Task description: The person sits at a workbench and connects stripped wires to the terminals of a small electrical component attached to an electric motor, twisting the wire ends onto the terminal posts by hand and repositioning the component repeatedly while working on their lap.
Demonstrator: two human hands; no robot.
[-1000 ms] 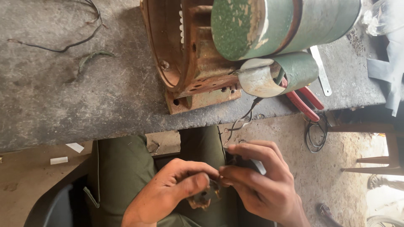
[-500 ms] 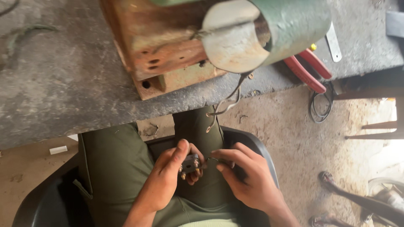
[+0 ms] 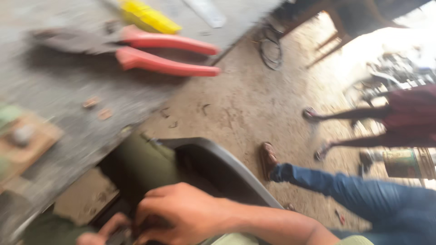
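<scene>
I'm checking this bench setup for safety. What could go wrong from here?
The red-handled pliers lie with their handles at the bench edge; a knock might drop them. The right hand and left hand work low in the lap on a small part too blurred to identify, which could slip to the dirt floor. Another person's legs stretch close by.

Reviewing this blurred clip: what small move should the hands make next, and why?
Probably steady the small dark part between the right hand and left hand in the lap; both grip it at the picture's bottom edge, and the red-handled pliers lie untouched on the bench.
</scene>
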